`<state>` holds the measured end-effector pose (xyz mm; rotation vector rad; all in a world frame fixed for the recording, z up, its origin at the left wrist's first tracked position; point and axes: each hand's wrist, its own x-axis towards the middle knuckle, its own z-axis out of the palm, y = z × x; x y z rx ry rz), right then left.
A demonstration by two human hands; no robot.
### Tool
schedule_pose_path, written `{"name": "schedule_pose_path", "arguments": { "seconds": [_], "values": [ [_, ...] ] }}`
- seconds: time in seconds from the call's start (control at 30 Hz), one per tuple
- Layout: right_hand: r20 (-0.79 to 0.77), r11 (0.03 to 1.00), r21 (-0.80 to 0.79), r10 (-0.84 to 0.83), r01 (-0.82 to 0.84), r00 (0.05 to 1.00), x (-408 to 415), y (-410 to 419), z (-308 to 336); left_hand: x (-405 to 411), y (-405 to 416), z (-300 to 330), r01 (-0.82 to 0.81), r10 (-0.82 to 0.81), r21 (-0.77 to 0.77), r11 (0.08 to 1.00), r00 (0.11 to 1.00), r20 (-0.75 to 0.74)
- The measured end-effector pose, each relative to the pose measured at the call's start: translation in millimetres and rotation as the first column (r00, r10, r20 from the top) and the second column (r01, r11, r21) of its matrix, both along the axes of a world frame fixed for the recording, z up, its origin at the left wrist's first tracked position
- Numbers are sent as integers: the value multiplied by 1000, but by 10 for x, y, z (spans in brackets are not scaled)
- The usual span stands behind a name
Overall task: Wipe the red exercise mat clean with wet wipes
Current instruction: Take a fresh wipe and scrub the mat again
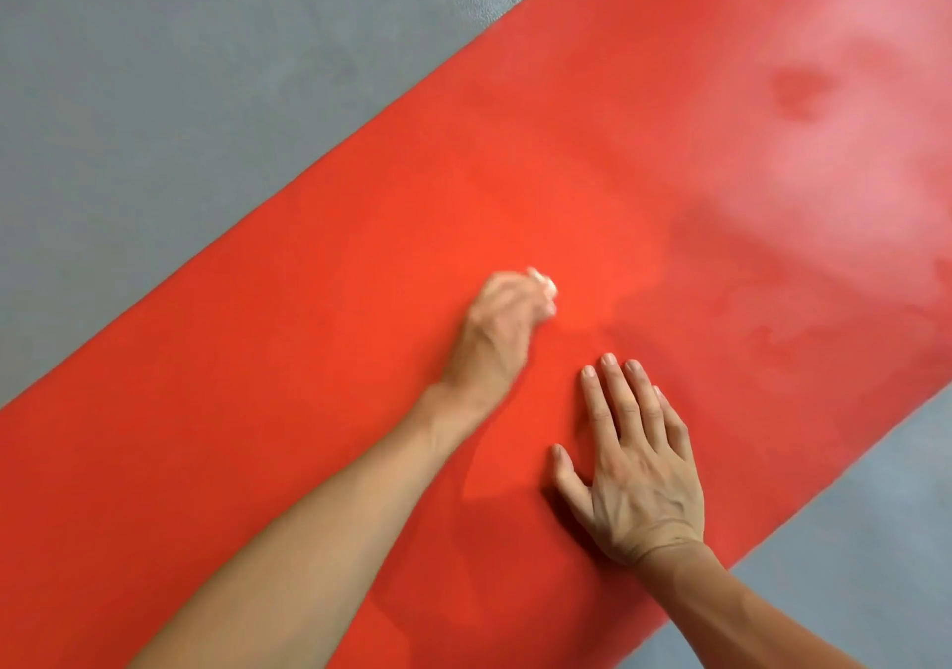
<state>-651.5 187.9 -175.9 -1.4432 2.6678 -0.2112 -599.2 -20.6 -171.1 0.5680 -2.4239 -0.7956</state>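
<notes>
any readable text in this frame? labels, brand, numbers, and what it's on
None. The red mat shows no print or logo, nor does the grey floor. The white wipe bunched in the left hand is motion-blurred; no marking can be made out on it.

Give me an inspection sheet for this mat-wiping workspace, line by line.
Surface: red exercise mat lies flat on the floor; its far right part looks paler and glossy, possibly wet.
Job's things: white wet wipe, blurred, bunched in the left hand.
Clutter: nothing seen.
Grippers: left hand grips the wipe against the mat; right hand rests flat on the mat, fingers straight.
Cables: nothing seen.
Surroundings: grey floor on both sides, with a shiny patch at the top.
</notes>
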Motion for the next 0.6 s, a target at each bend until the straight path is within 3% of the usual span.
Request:
{"name": "schedule_pose_path", "arguments": {
  "seconds": [0.07, 0.13, 0.17, 0.27, 0.33, 0.43, 0.53, 0.6],
  "values": [
    [-2, 1000, -5, 4, -4, 1000, -2, 2, 0, 295, 375, 42, 263, -263, 10, 965, 964, 26],
    [3, 1000, -6, 4, -4, 1000, 9, 2, 5, 421, 214, 36, 363, -362, -5, 932, 929, 78],
    [6, 1000, -2, 2, -2, 1000, 12, 0, 9, 392, 4, 21, 307, -304, -30, 951, 949, 87],
    [6, 1000, 7, 5, -5, 1000, 9, 4, 7, 102, -715, 42, -100, 105, -67, 993, 992, 65],
    [3, 1000, 6, 5, -5, 1000, 4, 10, 4, -97, -741, 71, -170, 174, -58, 984, 982, 71],
    [5, 1000, -6, 7, -7, 1000, 2, 9, 8, -97, -153, 137, 47, -46, -55, 997, 998, 35],
    [3, 1000, -10, 9, -9, 1000, -7, 12, 12, 301, 261, 141, 292, -290, -26, 956, 955, 62],
    [3, 1000, -9, 7, -7, 1000, -1, 16, 13, 527, 94, 129, 287, -280, -48, 957, 953, 118]
  ]
}}
